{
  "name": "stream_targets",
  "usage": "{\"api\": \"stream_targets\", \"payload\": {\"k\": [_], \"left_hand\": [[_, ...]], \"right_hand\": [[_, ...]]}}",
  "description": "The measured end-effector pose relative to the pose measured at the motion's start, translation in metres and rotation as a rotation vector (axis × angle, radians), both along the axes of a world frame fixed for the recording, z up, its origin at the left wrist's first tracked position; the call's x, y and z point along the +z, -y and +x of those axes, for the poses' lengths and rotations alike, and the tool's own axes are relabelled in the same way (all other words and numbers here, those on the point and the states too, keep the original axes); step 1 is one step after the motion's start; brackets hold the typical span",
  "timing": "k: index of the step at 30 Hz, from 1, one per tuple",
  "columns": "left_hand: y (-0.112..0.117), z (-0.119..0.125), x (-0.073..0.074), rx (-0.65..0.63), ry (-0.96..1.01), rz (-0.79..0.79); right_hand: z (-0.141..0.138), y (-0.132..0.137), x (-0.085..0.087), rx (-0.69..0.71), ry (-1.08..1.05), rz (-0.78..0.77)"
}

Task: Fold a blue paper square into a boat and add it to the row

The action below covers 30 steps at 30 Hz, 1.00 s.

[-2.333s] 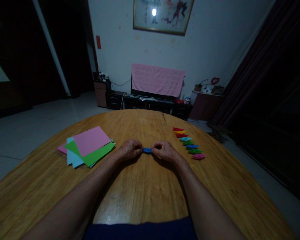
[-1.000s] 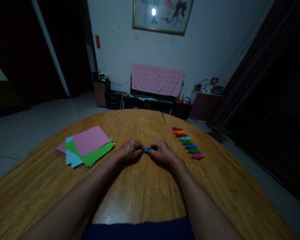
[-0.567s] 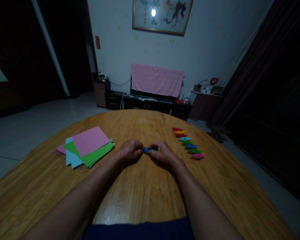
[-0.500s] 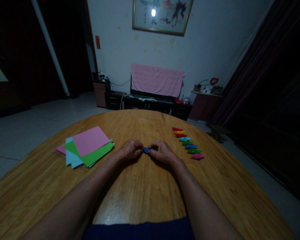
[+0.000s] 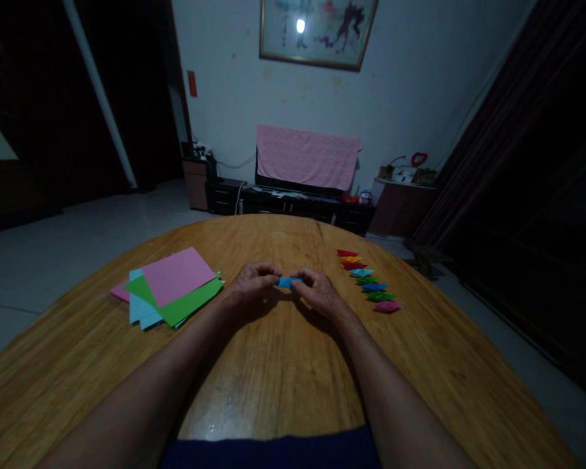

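Note:
A small folded blue paper piece (image 5: 288,281) is held just above the wooden table (image 5: 283,378), pinched at both ends. My left hand (image 5: 251,281) grips its left end with curled fingers. My right hand (image 5: 317,290) grips its right end the same way. Both forearms stretch across the tabletop towards me.
A fanned stack of pink, green and light blue paper sheets (image 5: 170,286) lies left of my hands. A row of several small folded paper pieces (image 5: 368,280) in different colours lies to the right. Beyond the table stand a low cabinet and a pink cloth (image 5: 307,156).
Both hands have lifted a little off the table and raised the blue piece, which now shows more of its length between my fingers.

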<state>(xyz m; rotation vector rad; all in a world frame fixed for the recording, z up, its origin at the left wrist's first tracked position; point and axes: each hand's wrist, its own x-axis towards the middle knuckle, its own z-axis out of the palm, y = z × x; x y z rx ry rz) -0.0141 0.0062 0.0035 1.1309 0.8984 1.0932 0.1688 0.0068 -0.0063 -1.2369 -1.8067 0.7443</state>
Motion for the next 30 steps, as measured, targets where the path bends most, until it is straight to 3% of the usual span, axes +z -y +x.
{"api": "stream_targets", "payload": {"k": [4,7,9,16,22,30], "left_hand": [[-0.004,-0.005,0.018,0.081,-0.144,-0.052],[-0.007,-0.009,0.023,0.081,-0.196,-0.052],[-0.009,-0.01,0.024,0.076,-0.202,-0.048],[-0.011,-0.01,0.021,0.08,-0.139,-0.063],[-0.022,-0.014,0.008,0.035,-0.052,-0.043],[-0.006,-0.004,0.004,-0.037,0.194,-0.09]], "right_hand": [[-0.005,0.003,0.004,-0.008,0.009,0.152],[-0.008,0.006,0.008,0.037,0.085,0.324],[-0.009,0.007,0.009,0.073,0.123,0.356],[-0.014,0.01,0.004,0.054,0.188,0.29],[-0.017,0.011,0.001,0.059,0.153,0.276],[-0.023,0.006,-0.006,0.047,-0.31,-0.02]]}}
